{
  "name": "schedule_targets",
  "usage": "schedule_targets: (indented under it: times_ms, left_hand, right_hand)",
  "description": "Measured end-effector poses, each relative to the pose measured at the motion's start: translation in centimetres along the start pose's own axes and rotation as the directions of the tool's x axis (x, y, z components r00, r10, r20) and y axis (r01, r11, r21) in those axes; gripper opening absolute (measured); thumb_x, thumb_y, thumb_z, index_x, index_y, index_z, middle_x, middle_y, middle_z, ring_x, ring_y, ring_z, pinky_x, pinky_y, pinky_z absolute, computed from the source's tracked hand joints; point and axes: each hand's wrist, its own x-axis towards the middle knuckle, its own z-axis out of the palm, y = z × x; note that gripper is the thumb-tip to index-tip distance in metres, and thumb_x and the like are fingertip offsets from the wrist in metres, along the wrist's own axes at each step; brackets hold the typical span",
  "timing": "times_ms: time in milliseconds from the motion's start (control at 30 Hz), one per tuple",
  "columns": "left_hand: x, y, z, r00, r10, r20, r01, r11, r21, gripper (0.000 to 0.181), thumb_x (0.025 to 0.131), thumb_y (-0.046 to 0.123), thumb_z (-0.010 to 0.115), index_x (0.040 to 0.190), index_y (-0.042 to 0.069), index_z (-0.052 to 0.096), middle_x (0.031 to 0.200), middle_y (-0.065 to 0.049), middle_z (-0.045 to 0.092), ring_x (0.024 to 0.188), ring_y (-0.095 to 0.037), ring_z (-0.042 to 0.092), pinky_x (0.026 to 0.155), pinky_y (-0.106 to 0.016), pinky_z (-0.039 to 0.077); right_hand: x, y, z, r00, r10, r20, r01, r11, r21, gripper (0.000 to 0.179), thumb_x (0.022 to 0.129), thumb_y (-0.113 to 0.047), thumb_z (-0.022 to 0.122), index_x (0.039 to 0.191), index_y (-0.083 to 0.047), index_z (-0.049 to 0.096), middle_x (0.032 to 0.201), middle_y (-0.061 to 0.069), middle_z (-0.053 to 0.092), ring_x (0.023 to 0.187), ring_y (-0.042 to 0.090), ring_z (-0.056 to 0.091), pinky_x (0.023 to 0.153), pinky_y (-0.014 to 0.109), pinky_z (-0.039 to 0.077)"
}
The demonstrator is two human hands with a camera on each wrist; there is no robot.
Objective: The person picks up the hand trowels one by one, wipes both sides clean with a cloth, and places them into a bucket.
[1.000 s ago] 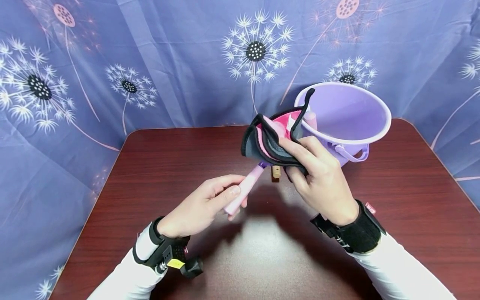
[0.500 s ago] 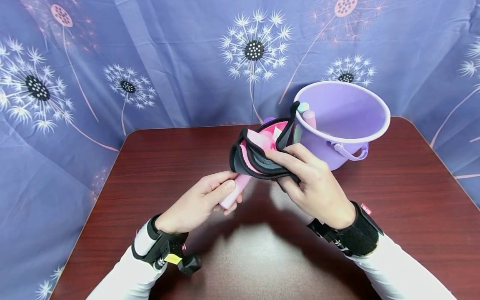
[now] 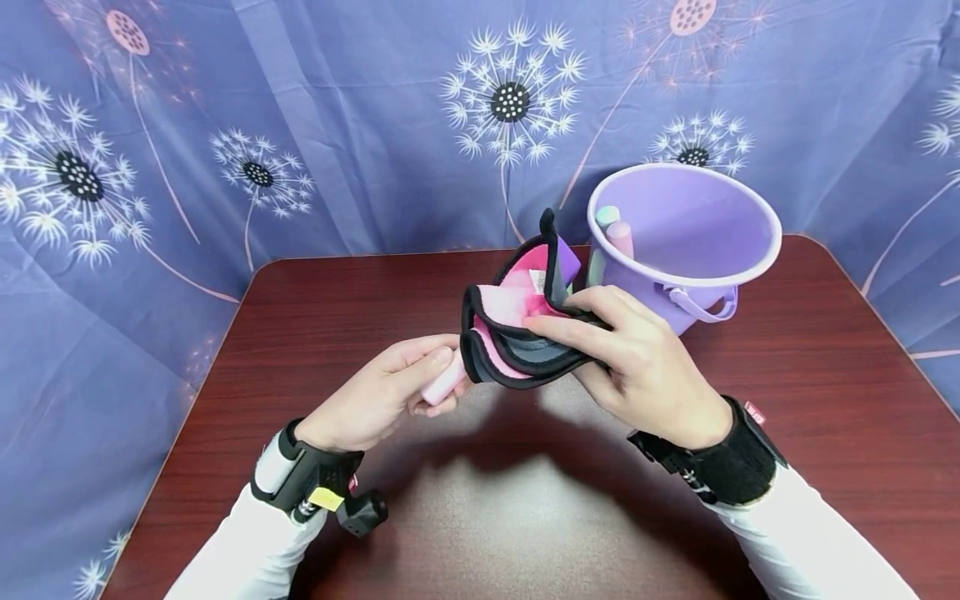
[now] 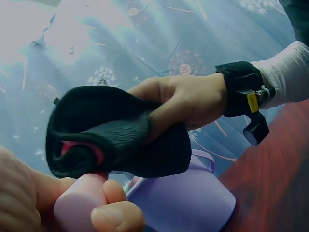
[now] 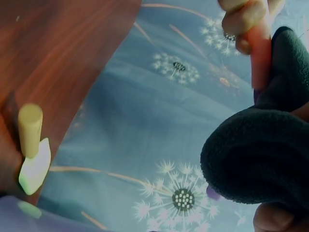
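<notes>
Cloth (image 3: 528, 350): grey and pink, black-edged, folded over the far part of a pink handle (image 3: 444, 380), held above the table (image 3: 322, 333)
Left hand (image 3: 382, 390): fingers curled round the pink handle
Right hand (image 3: 648, 367): thumb and fingers pinching the folded cloth
Purple piece (image 3: 567, 263): just behind the cloth
Bucket (image 3: 697, 225): upright, 2 rounded ends (image 3: 620, 237), mint and pink, inside its rim
Wooden rod (image 5: 30, 130): near the bucket, overlapping a pale green piece (image 5: 36, 169)

Tabletop setting, room type unclear; 1 reddish-brown wood-grain table (image 3: 330, 321); blue dandelion-print cloth (image 3: 382, 167) behind.
</notes>
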Motion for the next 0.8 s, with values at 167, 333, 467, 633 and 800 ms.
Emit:
schedule_targets:
  times_ms: [167, 333, 467, 633, 800]
  left_hand:
    - [0.0, 0.3, -0.4, 0.998, 0.027, 0.053, -0.025, 0.998, -0.05, 0.03, 0.11, 0.013, 0.033, 0.103, -0.01, 0.05, 0.081, -0.016, 0.038, 0.063, -0.019, 0.033, 0.056, -0.027, 0.025]
    - [-0.2, 0.5, -0.7, 0.998, 0.013, 0.064, -0.01, 0.999, -0.048, 0.028, 0.11, 0.012, 0.033, 0.107, -0.01, 0.051, 0.081, -0.014, 0.039, 0.063, -0.018, 0.033, 0.056, -0.029, 0.022]
    - [-0.4, 0.7, -0.9, 0.998, -0.017, 0.056, 0.019, 0.999, -0.042, 0.028, 0.11, 0.013, 0.034, 0.117, -0.007, 0.052, 0.082, -0.013, 0.041, 0.064, -0.017, 0.034, 0.057, -0.028, 0.025]
    - [-0.6, 0.9, -1.0, 0.998, -0.053, 0.037, 0.054, 0.998, -0.032, 0.031, 0.11, 0.017, 0.035, 0.125, -0.005, 0.051, 0.082, -0.012, 0.045, 0.066, -0.016, 0.036, 0.058, -0.024, 0.031]
    - [-0.8, 1.0, -1.2, 0.998, -0.044, 0.049, 0.044, 0.999, 0.006, 0.031, 0.11, 0.016, 0.035, 0.127, -0.004, 0.051, 0.082, -0.012, 0.045, 0.065, -0.016, 0.036, 0.057, -0.024, 0.03]
  right_hand:
    - [0.0, 0.5, -0.4, 1.0, -0.002, -0.011, 0.002, 1.0, -0.029, 0.046, 0.086, 0.002, 0.044, 0.119, -0.012, 0.072, 0.106, 0.014, 0.062, 0.091, 0.026, 0.054, 0.08, 0.037, 0.041]
    - [0.1, 1.0, -0.6, 1.0, 0.006, -0.023, -0.007, 0.999, -0.035, 0.047, 0.086, 0.003, 0.041, 0.117, -0.011, 0.073, 0.106, 0.015, 0.062, 0.092, 0.028, 0.053, 0.081, 0.039, 0.04]
    - [0.0, 1.3, -0.8, 0.999, 0.021, -0.031, -0.022, 0.999, -0.038, 0.047, 0.086, 0.003, 0.04, 0.117, -0.011, 0.073, 0.107, 0.016, 0.062, 0.093, 0.029, 0.053, 0.083, 0.043, 0.039]
    - [-0.1, 1.8, -1.1, 0.998, 0.045, -0.044, -0.047, 0.998, -0.038, 0.045, 0.085, 0.002, 0.043, 0.116, -0.011, 0.073, 0.109, 0.016, 0.063, 0.089, 0.029, 0.05, 0.077, 0.041, 0.037]
    - [-0.3, 2.1, -1.2, 0.995, 0.074, -0.074, -0.077, 0.996, -0.042, 0.042, 0.087, 0.002, 0.045, 0.115, -0.01, 0.074, 0.111, 0.017, 0.063, 0.094, 0.031, 0.053, 0.081, 0.041, 0.039]
